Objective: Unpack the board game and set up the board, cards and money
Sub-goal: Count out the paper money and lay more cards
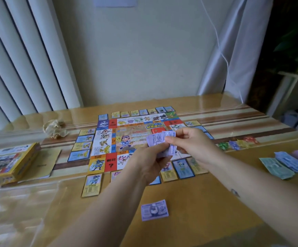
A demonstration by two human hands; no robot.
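Your left hand [149, 163] grips a stack of pale purple paper money notes [158, 139] above the colourful square game board [121, 138] on the wooden desk [207, 202], and your right hand [192, 145] pinches the top note's edge. Yellow and blue property cards [92, 184] line the board's edges. One single purple note [154, 210] lies on the near side of the board; green, blue and purple note piles [285, 163] sit to its right.

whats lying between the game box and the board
Head view: a yellow booklet by the game box, then a column of cards along the board.
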